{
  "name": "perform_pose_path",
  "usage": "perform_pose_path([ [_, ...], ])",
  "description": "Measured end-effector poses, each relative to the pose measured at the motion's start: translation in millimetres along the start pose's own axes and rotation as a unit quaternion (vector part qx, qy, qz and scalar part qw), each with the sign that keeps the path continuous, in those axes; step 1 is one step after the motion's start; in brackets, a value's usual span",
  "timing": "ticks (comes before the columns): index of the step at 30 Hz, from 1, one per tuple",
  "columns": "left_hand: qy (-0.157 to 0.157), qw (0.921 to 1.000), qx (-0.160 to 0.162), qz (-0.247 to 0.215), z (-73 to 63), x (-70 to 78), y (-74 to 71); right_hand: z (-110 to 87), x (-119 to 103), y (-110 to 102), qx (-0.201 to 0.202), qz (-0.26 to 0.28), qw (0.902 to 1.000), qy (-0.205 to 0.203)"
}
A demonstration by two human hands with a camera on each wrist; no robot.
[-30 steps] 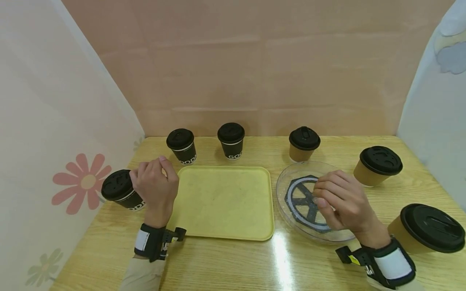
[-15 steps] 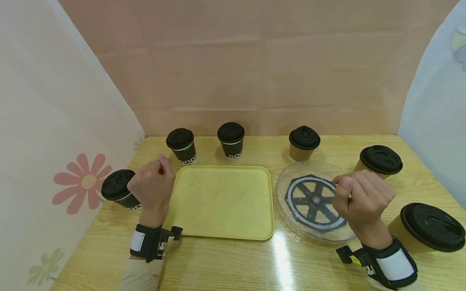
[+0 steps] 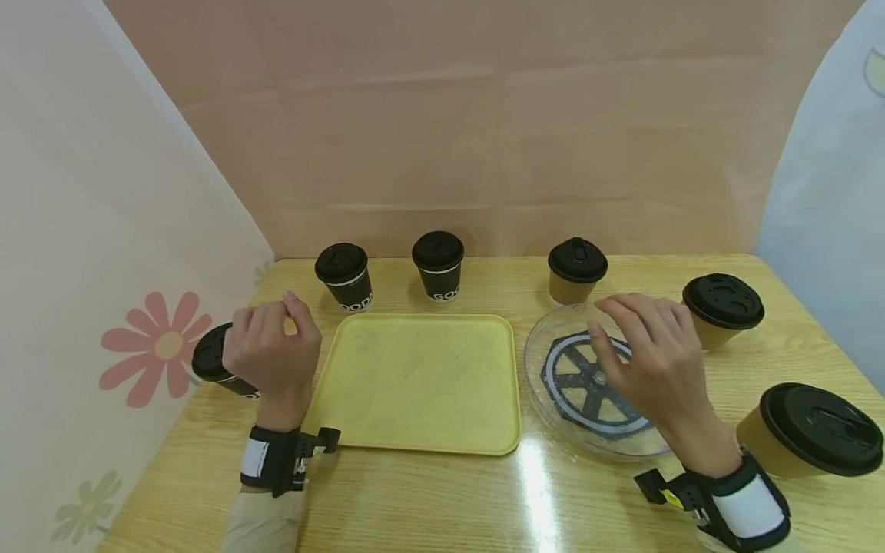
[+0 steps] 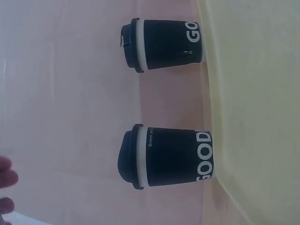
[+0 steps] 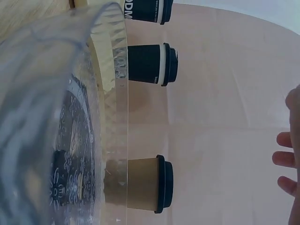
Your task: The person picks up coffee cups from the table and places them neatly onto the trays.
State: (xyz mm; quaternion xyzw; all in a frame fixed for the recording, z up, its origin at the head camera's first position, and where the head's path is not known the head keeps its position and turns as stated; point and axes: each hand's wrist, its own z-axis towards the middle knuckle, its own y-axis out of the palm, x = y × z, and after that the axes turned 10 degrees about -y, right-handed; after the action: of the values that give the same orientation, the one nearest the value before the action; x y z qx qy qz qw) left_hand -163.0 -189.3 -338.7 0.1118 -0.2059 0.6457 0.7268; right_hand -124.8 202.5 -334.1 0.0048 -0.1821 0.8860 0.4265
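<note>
My left hand (image 3: 272, 349) hovers between a black lidded coffee cup (image 3: 220, 359), which it partly covers, and the yellow tray (image 3: 415, 384). Its fingers curl loosely around nothing, thumb pointing up; fingertips show at the edge of the left wrist view. Over the right side of a clear round dish (image 3: 535, 399) my right hand (image 3: 657, 357) hangs with fingers loosely extended, holding nothing. Beneath it shows the dish's dark spoked-wheel pattern (image 3: 588, 384). Close behind that hand stands a brown lidded cup (image 3: 722, 307).
Two black cups with lids, one left (image 3: 344, 276) and one right (image 3: 439, 265), stand behind the tray. Another brown cup (image 3: 578, 269) is behind the dish, and a larger-looking one (image 3: 809, 430) stands at the right. Paper panels enclose the wooden table (image 3: 442, 499).
My left hand has drifted slightly left, covering more of the black cup. My right hand turned into a fist, moving right, then came back left over the dish and loosened its fingers.
</note>
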Motion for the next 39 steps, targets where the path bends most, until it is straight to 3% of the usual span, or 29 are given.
perform_pose_path([
  [7,-0.063,0.9908,-0.116,0.031,12.4,-11.2,-4.9,-2.3,-1.5,-2.0,-0.07,0.024,0.9972,0.01],
  [14,-0.128,0.9737,-0.168,0.087,17.3,-24.4,-9.7,-3.7,-4.3,-0.3,-0.108,0.034,0.9934,0.019],
  [18,-0.157,0.9581,-0.211,0.114,18.2,-32.8,-11.9,-5.2,-5.6,2.1,-0.112,0.034,0.993,0.015],
  [23,-0.188,0.9297,-0.284,0.141,16.7,-41.4,-13.0,-5.9,-7.3,4.4,-0.113,0.036,0.993,0.008],
  [27,-0.198,0.9195,-0.304,0.151,14.7,-47.6,-11.8,-5.5,-8.4,4.2,-0.117,0.034,0.9925,0.008],
  [35,-0.201,0.9153,-0.312,0.156,13.6,-54.3,-13.7,-6.9,-11.2,4.0,-0.136,0.034,0.9901,0.014],
  [39,-0.203,0.9036,-0.337,0.17,13.3,-58.3,-14.8,-7.5,-11.3,3.8,-0.145,0.036,0.9888,0.013],
])
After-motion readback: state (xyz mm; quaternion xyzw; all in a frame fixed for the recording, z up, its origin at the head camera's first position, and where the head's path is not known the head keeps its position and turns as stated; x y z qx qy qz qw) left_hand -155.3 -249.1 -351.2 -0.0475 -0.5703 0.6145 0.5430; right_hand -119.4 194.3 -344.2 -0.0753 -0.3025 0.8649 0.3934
